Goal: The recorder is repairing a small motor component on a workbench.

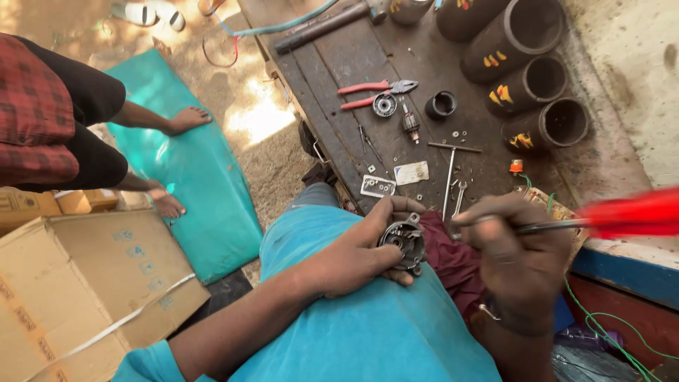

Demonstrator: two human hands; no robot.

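The left hand (357, 255) is wrapped around a small round grey metal motor housing (403, 242) with dark openings, resting on the lap in teal cloth, while the right hand (516, 265) grips a red-handled screwdriver (601, 218) pointed toward it.

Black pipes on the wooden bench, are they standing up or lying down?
Lying down. The black pipes rest on their sides in a row on the bench, open round ends showing.

Four black pipes (527, 88), one pair of red pliers (375, 93), one cardboard box (85, 297).
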